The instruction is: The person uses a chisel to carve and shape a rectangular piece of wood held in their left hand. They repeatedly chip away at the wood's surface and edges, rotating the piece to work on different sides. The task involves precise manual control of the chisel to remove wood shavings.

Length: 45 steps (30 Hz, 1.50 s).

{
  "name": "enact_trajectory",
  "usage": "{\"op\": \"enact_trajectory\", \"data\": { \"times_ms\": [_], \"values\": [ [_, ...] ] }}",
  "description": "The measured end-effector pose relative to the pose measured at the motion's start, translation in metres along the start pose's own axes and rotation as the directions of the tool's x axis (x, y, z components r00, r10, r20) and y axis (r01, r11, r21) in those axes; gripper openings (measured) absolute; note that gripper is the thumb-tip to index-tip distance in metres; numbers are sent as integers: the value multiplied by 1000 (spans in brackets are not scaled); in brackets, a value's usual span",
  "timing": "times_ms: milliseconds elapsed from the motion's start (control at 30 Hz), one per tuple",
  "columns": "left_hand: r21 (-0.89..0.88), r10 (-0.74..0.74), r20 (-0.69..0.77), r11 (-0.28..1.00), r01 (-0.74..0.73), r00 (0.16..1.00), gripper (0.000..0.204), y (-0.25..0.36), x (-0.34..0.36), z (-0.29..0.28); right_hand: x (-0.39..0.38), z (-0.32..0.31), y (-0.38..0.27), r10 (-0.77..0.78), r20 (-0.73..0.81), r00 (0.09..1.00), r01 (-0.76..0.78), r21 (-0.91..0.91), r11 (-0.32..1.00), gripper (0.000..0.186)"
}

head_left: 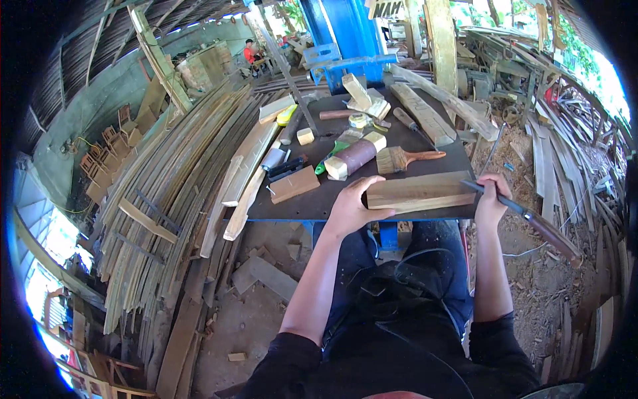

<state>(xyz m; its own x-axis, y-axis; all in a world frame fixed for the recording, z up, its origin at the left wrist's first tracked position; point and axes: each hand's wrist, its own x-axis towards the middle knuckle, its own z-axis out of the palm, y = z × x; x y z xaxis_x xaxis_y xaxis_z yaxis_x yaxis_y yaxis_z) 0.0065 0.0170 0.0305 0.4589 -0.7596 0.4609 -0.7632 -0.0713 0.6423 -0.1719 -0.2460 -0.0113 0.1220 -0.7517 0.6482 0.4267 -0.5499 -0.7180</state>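
**Wooden block held at the near edge of the dark table**

Left hand (pixel 350 207) clamped around the left end of a wooden block (pixel 420 193); block pale brown, long, flat-faced, streaky grain, lying crosswise on the near edge of the dark table (pixel 319 199); right hand (pixel 490 199) closed on a chisel (pixel 531 223), tip touching the block's right end, reddish handle trailing near right. Just beyond: paintbrush (pixel 402 159) and sandpaper-wrapped block (pixel 353 158); far off, a white sign (pixel 385 8) hanging by a blue post (pixel 349 30), lettering left unread.
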Motion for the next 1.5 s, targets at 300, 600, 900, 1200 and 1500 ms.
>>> {"op": "enact_trajectory", "data": {
  "times_ms": [300, 600, 900, 1200, 1500],
  "values": [
    [5, 23, -8, 1000, -23, 1000, 73, -13, -1, 3, 44, -34, -26, 506, 399, 765, -526, -65, 848, 16],
    [55, -6, -3, 998, 6, 1000, 73, -5, -1, -1, 42, -7, -37, 418, 474, 775, -317, -282, 906, 30],
    [49, 47, -27, 998, -45, 999, 73, -13, 1, 5, 50, -1, -47, 568, 460, 682, -484, -299, 823, 30],
    [27, 44, -30, 999, -44, 999, 73, -10, -2, 3, 66, -28, -42, 558, 468, 685, -415, -379, 827, 30],
    [65, 76, -34, 995, -73, 997, 73, -9, -2, -2, 22, 33, -59, 538, 520, 664, -488, -244, 838, 33]
  ]
}}
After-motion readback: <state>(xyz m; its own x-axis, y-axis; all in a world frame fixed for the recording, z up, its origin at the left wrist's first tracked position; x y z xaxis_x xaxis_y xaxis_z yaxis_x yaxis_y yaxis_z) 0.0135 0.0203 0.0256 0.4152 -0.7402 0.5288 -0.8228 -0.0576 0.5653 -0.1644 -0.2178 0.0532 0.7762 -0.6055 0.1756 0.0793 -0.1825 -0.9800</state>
